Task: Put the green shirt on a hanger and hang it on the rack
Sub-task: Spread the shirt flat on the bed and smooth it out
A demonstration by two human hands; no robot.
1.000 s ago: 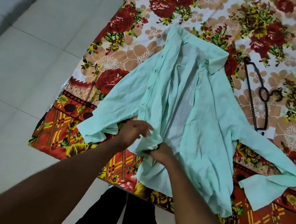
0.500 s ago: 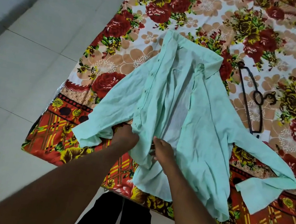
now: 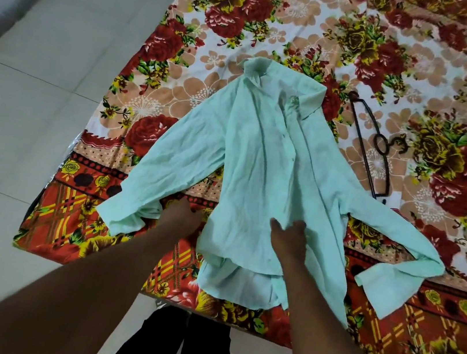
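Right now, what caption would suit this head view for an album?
Two hands, left and right, smooth a green shirt on a floral bedsheet, a hanger lying beside it.

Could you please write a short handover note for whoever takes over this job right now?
Left hand: beside the shirt's left edge, fingers hidden, grip unclear.
Right hand: open, flat on the green shirt.
Shirt lies front-up on the floral bedsheet, sleeves spread.
Black hanger lies on the sheet to its right, untouched.
No rack in view.
Left: insert hanger, hang shirt.
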